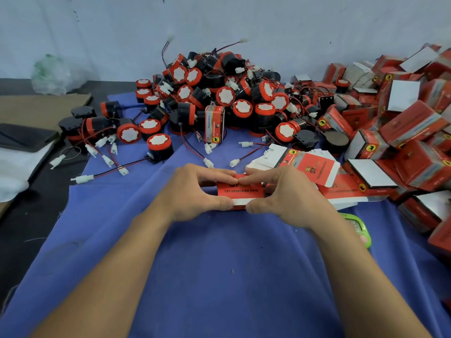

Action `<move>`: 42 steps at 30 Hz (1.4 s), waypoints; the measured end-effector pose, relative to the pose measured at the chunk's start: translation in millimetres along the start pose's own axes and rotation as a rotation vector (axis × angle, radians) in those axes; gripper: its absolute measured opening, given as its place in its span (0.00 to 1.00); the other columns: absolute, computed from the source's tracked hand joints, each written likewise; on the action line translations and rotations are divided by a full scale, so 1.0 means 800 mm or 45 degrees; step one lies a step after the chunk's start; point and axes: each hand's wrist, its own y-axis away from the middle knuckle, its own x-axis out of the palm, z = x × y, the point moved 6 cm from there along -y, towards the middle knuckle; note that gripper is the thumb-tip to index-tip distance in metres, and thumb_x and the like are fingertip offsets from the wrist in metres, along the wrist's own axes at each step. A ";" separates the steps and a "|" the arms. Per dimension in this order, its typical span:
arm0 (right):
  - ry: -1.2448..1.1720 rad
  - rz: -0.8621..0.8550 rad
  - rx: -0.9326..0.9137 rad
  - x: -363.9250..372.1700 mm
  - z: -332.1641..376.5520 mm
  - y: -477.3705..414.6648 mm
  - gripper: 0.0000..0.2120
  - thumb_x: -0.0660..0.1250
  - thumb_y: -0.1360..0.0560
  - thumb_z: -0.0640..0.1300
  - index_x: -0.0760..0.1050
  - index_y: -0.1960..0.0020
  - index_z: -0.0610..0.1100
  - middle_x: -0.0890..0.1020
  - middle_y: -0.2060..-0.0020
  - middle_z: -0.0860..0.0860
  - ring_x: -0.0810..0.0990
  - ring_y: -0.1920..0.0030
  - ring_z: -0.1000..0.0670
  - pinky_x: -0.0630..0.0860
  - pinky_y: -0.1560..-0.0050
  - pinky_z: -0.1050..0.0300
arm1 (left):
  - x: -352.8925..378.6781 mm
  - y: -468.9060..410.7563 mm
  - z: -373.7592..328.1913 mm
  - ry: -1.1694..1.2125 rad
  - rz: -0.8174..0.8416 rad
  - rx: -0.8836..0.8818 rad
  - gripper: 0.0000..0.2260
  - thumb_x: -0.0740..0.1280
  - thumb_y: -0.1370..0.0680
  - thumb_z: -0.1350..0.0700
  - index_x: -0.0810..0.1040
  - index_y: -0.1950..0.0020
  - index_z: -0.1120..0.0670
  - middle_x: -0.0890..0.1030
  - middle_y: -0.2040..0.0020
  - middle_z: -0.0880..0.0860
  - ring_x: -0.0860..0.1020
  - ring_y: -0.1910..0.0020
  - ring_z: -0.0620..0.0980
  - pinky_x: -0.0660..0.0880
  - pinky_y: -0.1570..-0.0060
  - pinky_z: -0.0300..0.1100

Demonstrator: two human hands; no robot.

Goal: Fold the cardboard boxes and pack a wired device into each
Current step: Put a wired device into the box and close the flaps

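We see the cardboard box (240, 191) at the middle of the scene, low over the blue cloth (219, 264) and caught between both hands. The left hand (192, 191) pinches its left end and the right hand (283, 193) its right end. Each has the thumb on the near white edge and the fingers curled over the far red edge, with the fingertips almost meeting on top.

The box's long axis runs left to right, straight from one grip to the other, and neither hand is nearer to it. We judge that the coming squeeze must push those two ends toward each other to pop the sleeve open. Whether it has any depth yet we cannot tell.

The box shows a red printed face with dark lettering and a white strip along the near edge. It is thin card, and we expect it to crease readily.

The heap of wired devices (219, 93) lies on the far side of the grip. The closest single device (159, 145) sits far and to the left, so the left hand is the nearer one for fetching it. The flat blanks (307, 167) lie just beside the right hand, and the finished boxes (402, 123) are piled further right.
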 end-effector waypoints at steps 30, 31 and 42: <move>-0.457 -0.107 -0.001 0.011 -0.020 0.004 0.12 0.68 0.20 0.40 0.86 0.42 0.52 0.82 0.36 0.56 0.75 0.35 0.67 0.73 0.30 0.56 | 0.011 0.002 -0.003 0.410 -0.090 -0.096 0.04 0.75 0.23 0.53 0.90 0.52 0.46 0.87 0.44 0.43 0.82 0.40 0.40 0.78 0.43 0.34; -0.469 -0.105 0.005 0.012 -0.021 0.004 0.12 0.69 0.20 0.40 0.86 0.42 0.52 0.82 0.36 0.56 0.75 0.35 0.67 0.73 0.30 0.56 | 0.012 0.001 -0.002 0.405 -0.091 -0.097 0.06 0.75 0.22 0.56 0.90 0.53 0.46 0.87 0.44 0.43 0.82 0.40 0.40 0.78 0.44 0.33; -0.434 -0.147 0.013 0.012 -0.021 0.004 0.11 0.67 0.18 0.42 0.86 0.42 0.54 0.83 0.38 0.58 0.76 0.35 0.65 0.73 0.30 0.56 | 0.015 0.004 -0.003 0.240 -0.027 -0.028 0.12 0.79 0.31 0.50 0.89 0.47 0.43 0.85 0.40 0.40 0.81 0.37 0.39 0.80 0.41 0.40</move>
